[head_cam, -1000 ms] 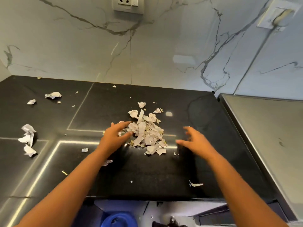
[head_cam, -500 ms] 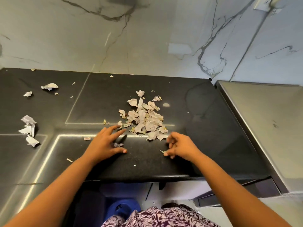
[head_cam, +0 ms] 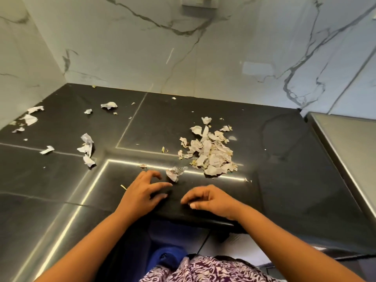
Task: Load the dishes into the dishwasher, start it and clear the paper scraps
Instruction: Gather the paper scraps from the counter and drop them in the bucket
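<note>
1. Both hands have pulled back from the scrap pile (head_cam: 209,153) to the front edge of the bench (head_cam: 284,190). The pile is unmoved, mid-bench.
2. Left hand (head_cam: 142,192) released, fingers spread, just short of a patterned scrap (head_cam: 175,173). Right hand (head_cam: 209,197) loosely curled; can't tell if it pinches anything.
3. Clearing looks barely begun.
4. Stray scraps (head_cam: 86,148) lie well left, blue container (head_cam: 168,255) below the edge. Nothing blocks the pile.
</note>
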